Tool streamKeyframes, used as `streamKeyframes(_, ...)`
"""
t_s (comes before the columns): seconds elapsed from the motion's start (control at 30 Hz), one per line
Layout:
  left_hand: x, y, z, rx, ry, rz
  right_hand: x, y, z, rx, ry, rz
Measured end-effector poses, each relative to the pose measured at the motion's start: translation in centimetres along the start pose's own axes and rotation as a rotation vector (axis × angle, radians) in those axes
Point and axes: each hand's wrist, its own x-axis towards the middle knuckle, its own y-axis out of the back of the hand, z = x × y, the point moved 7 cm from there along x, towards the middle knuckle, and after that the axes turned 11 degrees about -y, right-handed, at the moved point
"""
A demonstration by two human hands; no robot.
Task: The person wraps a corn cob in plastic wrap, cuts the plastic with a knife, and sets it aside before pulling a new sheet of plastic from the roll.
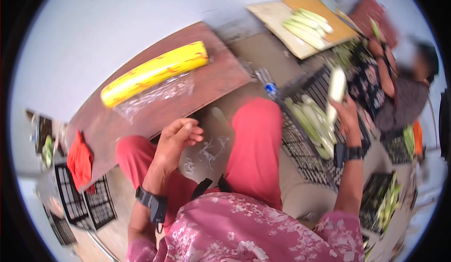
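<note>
My right hand (346, 114) is closed round the lower part of a long pale green vegetable (337, 86), held upright over a black plastic crate (300, 156). More pale vegetables (314, 121) of the same look lie in that crate. My left hand (181, 134) hovers above my lap near the table edge, its fingers loosely bent and apart, with nothing visible in them. Beyond it, a thick yellow roll (155, 73) of clear film rests on the reddish-brown table (221, 76). Loose crumpled film (157, 93) spreads from the roll toward me.
Pale vegetables (307, 27) lie on a board (277, 15) at the back. A co-worker (404, 97) sits at right, holding a green-tipped piece. A bottle (267, 83) stands by the crate. Red cloth (81, 161) hangs at the table's left end, near black crates (87, 198).
</note>
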Motion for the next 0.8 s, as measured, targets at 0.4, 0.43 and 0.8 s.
streamKeyframes(0.4, 0.3, 1.4, 0.6, 0.176, 0.125, -0.311, 4.7, 6.7, 18.9, -0.796, -0.128, 0.148)
streamKeyframes(0.43, 0.6, 2.2, 1.1, 0.227, 0.120, -0.296, 4.8, 6.5, 19.9, -0.692, -0.302, 0.120)
streamKeyframes(0.8, 4.1, 15.0, 2.2, 0.870, 0.054, 0.036, 4.1, -5.3, -1.7, -0.159, 0.191, -0.024)
